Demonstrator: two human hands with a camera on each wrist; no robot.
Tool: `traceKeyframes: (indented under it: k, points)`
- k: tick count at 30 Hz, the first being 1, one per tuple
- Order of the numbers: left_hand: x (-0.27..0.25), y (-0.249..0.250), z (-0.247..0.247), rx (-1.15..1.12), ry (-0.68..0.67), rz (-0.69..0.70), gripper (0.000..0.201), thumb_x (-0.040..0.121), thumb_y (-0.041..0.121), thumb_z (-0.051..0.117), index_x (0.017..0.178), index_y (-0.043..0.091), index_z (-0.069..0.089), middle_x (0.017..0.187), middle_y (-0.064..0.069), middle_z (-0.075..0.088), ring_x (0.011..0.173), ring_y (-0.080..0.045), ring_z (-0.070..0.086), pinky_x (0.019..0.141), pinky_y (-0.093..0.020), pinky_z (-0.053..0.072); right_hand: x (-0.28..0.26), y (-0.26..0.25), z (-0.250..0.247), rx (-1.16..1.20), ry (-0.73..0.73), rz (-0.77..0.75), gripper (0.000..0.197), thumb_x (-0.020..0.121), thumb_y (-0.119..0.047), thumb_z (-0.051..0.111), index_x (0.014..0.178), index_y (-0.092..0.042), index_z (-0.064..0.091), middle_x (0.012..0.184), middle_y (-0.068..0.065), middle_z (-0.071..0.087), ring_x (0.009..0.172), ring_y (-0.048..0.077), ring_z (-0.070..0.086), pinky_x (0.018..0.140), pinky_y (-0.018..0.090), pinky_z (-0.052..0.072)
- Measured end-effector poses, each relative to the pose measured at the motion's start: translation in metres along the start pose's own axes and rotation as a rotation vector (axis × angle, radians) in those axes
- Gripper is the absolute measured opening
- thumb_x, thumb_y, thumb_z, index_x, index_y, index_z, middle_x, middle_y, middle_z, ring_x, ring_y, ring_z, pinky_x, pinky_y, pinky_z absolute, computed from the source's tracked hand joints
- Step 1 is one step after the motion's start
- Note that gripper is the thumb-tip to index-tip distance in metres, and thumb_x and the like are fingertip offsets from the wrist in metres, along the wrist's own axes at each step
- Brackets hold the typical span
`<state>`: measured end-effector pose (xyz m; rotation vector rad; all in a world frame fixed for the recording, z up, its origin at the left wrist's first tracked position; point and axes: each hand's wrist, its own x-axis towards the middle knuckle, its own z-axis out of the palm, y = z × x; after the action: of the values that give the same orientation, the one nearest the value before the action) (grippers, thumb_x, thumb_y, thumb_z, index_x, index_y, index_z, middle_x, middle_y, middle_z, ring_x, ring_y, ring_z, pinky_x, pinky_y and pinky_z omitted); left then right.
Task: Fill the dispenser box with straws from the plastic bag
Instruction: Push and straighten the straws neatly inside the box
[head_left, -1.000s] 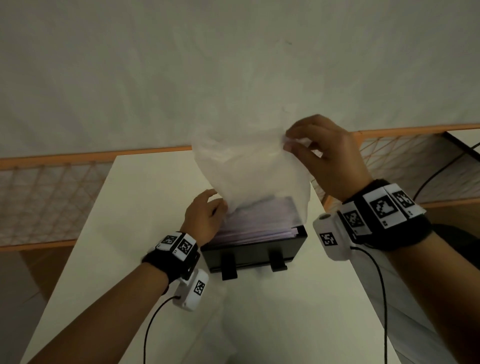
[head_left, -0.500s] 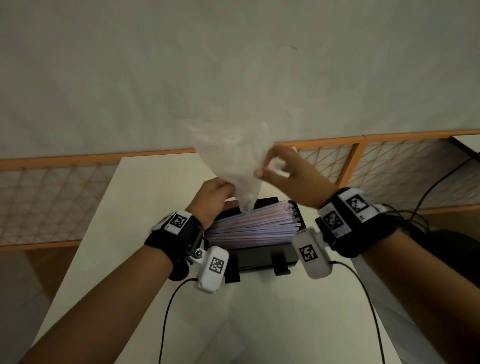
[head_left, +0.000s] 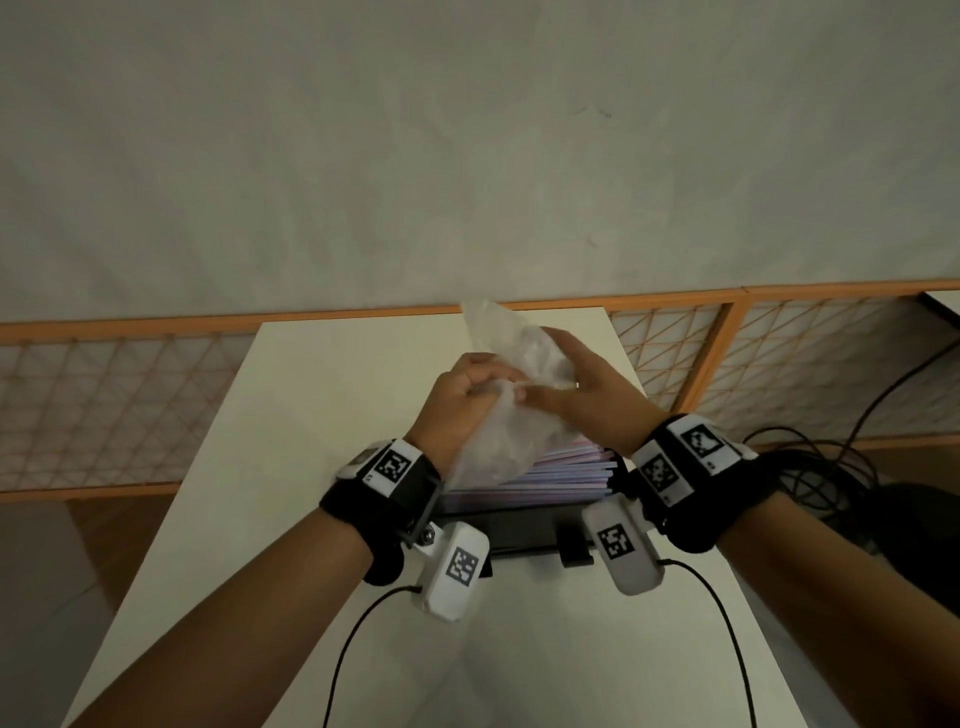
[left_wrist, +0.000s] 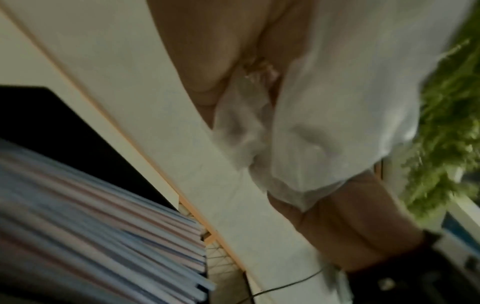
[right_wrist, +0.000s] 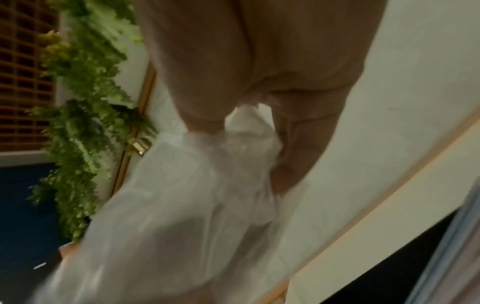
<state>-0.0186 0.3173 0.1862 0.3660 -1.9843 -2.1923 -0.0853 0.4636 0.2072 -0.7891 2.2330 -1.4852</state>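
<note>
A crumpled clear plastic bag (head_left: 511, 400) is bunched between both hands just above the black dispenser box (head_left: 524, 530). My left hand (head_left: 462, 402) grips the bag's left side with curled fingers. My right hand (head_left: 576, 395) wraps over its right side. The bag looks empty and scrunched in the left wrist view (left_wrist: 324, 107) and the right wrist view (right_wrist: 197, 197). Pastel straws (head_left: 550, 470) lie stacked lengthwise in the box, filling it to the rim; they also show in the left wrist view (left_wrist: 98, 236).
The box stands on a white table (head_left: 311, 415) against a grey wall. Orange-framed lattice panels (head_left: 779, 358) run behind and to both sides. Black cables (head_left: 810, 467) lie at the right. Green foliage (right_wrist: 85, 115) hangs beyond the table.
The bag, held up and spread a second ago, has been lowered and crumpled into a small bundle. My right hand came down and left to meet the left hand over the box.
</note>
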Motion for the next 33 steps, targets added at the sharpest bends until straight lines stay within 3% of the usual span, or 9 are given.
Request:
traceKeyframes:
  k: [5, 9, 12, 15, 19, 23, 27, 30, 33]
  points:
    - [-0.022, 0.006, 0.002, -0.03, -0.246, 0.012, 0.06, 0.082, -0.009, 0.052, 0.121, 0.036, 0.043, 0.118, -0.002, 0.054, 0.094, -0.015, 0.061, 0.074, -0.036, 0.055, 0.005, -0.005, 0.013, -0.241, 0.196, -0.155, 0.024, 0.084, -0.011, 0.058, 0.103, -0.02, 0.047, 0.086, -0.002, 0.061, 0.069, 0.004, 0.055, 0.056, 0.02, 0.04]
    - [-0.014, -0.014, -0.039, 0.168, 0.228, 0.256, 0.049, 0.08, -0.02, 0.042, 0.098, 0.023, 0.057, 0.094, 0.001, 0.062, 0.08, -0.015, 0.06, 0.061, -0.02, 0.052, -0.002, -0.005, 0.011, -0.328, -0.059, -0.188, 0.043, 0.084, -0.027, 0.064, 0.122, -0.026, 0.045, 0.108, -0.001, 0.059, 0.092, 0.015, 0.058, 0.076, 0.027, 0.052]
    - [0.005, -0.069, -0.12, 0.43, 0.654, 0.123, 0.026, 0.085, -0.006, 0.041, 0.098, 0.007, 0.058, 0.096, -0.011, 0.062, 0.088, -0.025, 0.058, 0.077, -0.037, 0.05, -0.008, 0.01, -0.003, -0.459, -0.065, -0.16, 0.038, 0.086, -0.027, 0.063, 0.121, -0.025, 0.05, 0.111, -0.003, 0.056, 0.096, 0.013, 0.057, 0.077, 0.018, 0.047]
    - [0.004, -0.137, -0.164, 0.687, 0.38, -0.204, 0.031, 0.085, 0.012, 0.051, 0.115, 0.008, 0.058, 0.119, -0.027, 0.059, 0.111, -0.043, 0.058, 0.091, -0.049, 0.048, -0.012, 0.024, -0.01, -0.605, -0.058, -0.139, 0.025, 0.088, -0.017, 0.059, 0.113, -0.015, 0.059, 0.101, 0.001, 0.06, 0.088, 0.015, 0.059, 0.072, 0.014, 0.046]
    - [-0.027, -0.162, -0.141, 1.033, -0.114, -0.602, 0.078, 0.078, 0.07, 0.04, 0.146, 0.033, 0.029, 0.158, -0.013, 0.019, 0.144, -0.035, 0.018, 0.119, -0.043, 0.017, -0.024, 0.043, 0.014, -0.673, -0.227, -0.167, 0.029, 0.089, -0.019, 0.056, 0.117, -0.015, 0.06, 0.121, 0.006, 0.06, 0.112, 0.021, 0.055, 0.098, 0.035, 0.044]
    - [-0.029, -0.158, -0.136, 0.938, 0.011, -0.529, 0.096, 0.049, 0.087, 0.029, 0.138, 0.05, 0.034, 0.161, -0.005, 0.004, 0.148, -0.028, 0.004, 0.12, -0.046, 0.008, -0.038, 0.065, 0.039, -0.892, -0.48, -0.12, 0.065, 0.084, -0.064, 0.027, 0.141, -0.033, 0.029, 0.155, -0.002, 0.022, 0.144, 0.02, 0.014, 0.118, 0.046, 0.014]
    - [-0.029, -0.15, -0.143, 0.992, -0.003, -0.484, 0.075, 0.072, 0.075, 0.032, 0.142, 0.05, 0.023, 0.161, 0.007, 0.002, 0.149, -0.024, -0.005, 0.117, -0.053, -0.003, -0.044, 0.098, 0.029, -1.067, -0.447, 0.034, 0.116, 0.045, -0.083, -0.025, 0.145, -0.038, 0.01, 0.159, -0.008, 0.004, 0.147, 0.021, -0.005, 0.116, 0.051, 0.003]
    - [-0.034, -0.148, -0.153, 0.981, -0.058, -0.489, 0.078, 0.073, 0.077, 0.028, 0.145, 0.047, 0.017, 0.16, 0.012, 0.006, 0.149, -0.019, -0.001, 0.116, -0.053, -0.006, -0.045, 0.1, 0.017, -1.017, -0.382, 0.073, 0.117, 0.045, -0.084, -0.024, 0.146, -0.036, 0.013, 0.159, -0.005, 0.005, 0.147, 0.02, -0.003, 0.118, 0.046, 0.004]
    - [-0.036, -0.139, -0.151, 1.005, 0.136, -0.258, 0.084, 0.074, 0.074, 0.032, 0.147, 0.033, 0.026, 0.161, 0.002, 0.01, 0.148, -0.022, 0.006, 0.118, -0.054, 0.006, -0.051, 0.08, 0.016, -0.87, -0.289, -0.012, 0.091, 0.069, -0.081, 0.006, 0.144, -0.032, 0.024, 0.157, -0.002, 0.017, 0.146, 0.018, 0.008, 0.117, 0.038, 0.011]
